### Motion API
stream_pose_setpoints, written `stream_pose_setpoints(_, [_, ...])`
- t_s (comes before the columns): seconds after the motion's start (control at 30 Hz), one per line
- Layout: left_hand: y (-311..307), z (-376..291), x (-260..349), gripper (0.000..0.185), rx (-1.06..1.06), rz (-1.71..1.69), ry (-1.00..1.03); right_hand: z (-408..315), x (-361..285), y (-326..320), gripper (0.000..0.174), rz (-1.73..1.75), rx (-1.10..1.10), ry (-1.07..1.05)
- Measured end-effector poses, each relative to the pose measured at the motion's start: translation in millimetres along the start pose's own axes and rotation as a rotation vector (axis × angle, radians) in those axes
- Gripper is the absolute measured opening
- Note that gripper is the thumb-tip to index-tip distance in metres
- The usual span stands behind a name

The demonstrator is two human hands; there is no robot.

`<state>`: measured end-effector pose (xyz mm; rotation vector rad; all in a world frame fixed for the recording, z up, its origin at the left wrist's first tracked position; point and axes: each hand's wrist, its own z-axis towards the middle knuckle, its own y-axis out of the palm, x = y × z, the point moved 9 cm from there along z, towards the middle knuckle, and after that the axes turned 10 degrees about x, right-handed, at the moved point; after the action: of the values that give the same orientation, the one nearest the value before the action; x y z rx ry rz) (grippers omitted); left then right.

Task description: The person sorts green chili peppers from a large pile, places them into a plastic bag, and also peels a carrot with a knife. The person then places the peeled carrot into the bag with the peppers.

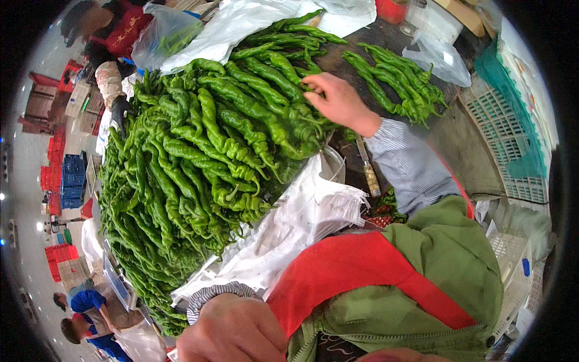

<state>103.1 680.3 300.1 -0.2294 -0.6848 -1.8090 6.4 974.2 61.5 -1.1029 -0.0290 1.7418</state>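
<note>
A large heap of long green peppers [217, 149] lies before me, on and beside white woven plastic sacking [312, 194]. My right hand [341, 99], in a striped sleeve, reaches to the heap's upper right side. Its curled fingertips meet the peppers there; whether they grip one I cannot tell. Close to the camera at the bottom, my left hand [235, 328] is raised with its back showing; its fingers are cut off or hidden. A knife [372, 178] with a light patterned handle lies below my right forearm. A smaller row of peppers [398, 83] lies apart on the dark tabletop.
A co-worker's black-gloved hand [120, 113] touches the heap's left side. Clear plastic bags [438, 56] lie at the upper right, near a plastic crate [493, 131] with green netting. Red crates [53, 167] and blue crates [73, 181] stand at left, beyond other people.
</note>
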Motion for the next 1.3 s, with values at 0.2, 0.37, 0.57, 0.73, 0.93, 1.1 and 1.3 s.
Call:
stream_pose_setpoints(0.2, [-2.5,-14.2,4.0,0.018,-0.049,-0.034,-0.129,26.2,-92.8,53.2,0.026,0.128,-0.060,-0.085])
stream_pose_setpoints(0.37, [-63.1,-77.8,-29.7,0.013,0.319,-0.067,-0.397,7.9,-116.4,94.1,0.039,-0.039,-0.193,-0.080])
stream_pose_setpoints(0.57, [-91.0,-145.8,-79.6,0.026,0.630,0.530,-0.800,18.7,-98.2,121.3,0.052,-0.100,-0.314,0.024])
stream_pose_setpoints(0.73, [-94.7,-155.0,-82.7,0.024,0.613,0.515,-0.804,-2.3,-81.1,111.1,0.026,0.464,-0.614,0.381])
stream_pose_setpoints(0.93, [-109.2,-175.3,-86.6,0.021,0.867,0.455,-0.848,-34.9,-61.4,38.4,0.040,0.967,-0.588,0.752])
stream_pose_setpoints(1.1, [-126.0,-179.8,-96.7,0.013,1.087,0.385,-0.798,-43.4,-63.6,7.9,0.043,1.123,-0.500,0.778])
stream_pose_setpoints(1.3, [-135.1,-178.6,-82.7,0.019,1.204,0.424,-0.686,-41.6,-74.1,-8.4,0.055,0.504,-0.225,0.370])
